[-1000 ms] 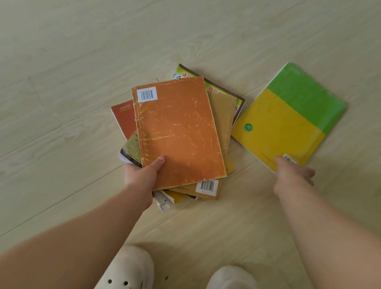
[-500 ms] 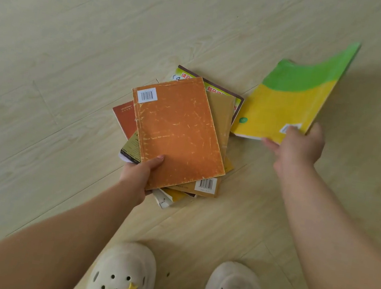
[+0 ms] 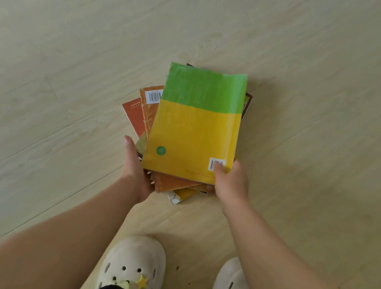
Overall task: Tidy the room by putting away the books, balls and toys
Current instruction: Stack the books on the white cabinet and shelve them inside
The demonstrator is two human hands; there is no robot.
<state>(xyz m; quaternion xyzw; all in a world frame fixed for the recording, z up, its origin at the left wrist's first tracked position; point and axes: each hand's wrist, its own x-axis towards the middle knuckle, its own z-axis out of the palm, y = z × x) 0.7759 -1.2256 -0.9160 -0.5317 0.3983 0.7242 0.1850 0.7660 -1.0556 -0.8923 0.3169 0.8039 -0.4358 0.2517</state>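
A green and yellow book [image 3: 195,130] lies face down on top of a fanned stack of books [image 3: 148,111], held above the floor. My right hand [image 3: 229,183] pinches the green and yellow book at its near right corner, thumb on the barcode. My left hand [image 3: 135,168] cups the stack from below at its near left side, thumb along the edge. Orange and red covers stick out to the left; a yellow corner [image 3: 183,194] pokes out underneath.
Pale wood-plank floor [image 3: 74,52] fills the view all around. My two white clogs [image 3: 132,271] stand directly below the stack. No other books, balls or toys are in sight.
My right hand lifted the green and yellow book off the floor at the right and brought it left onto the stack in my left hand.
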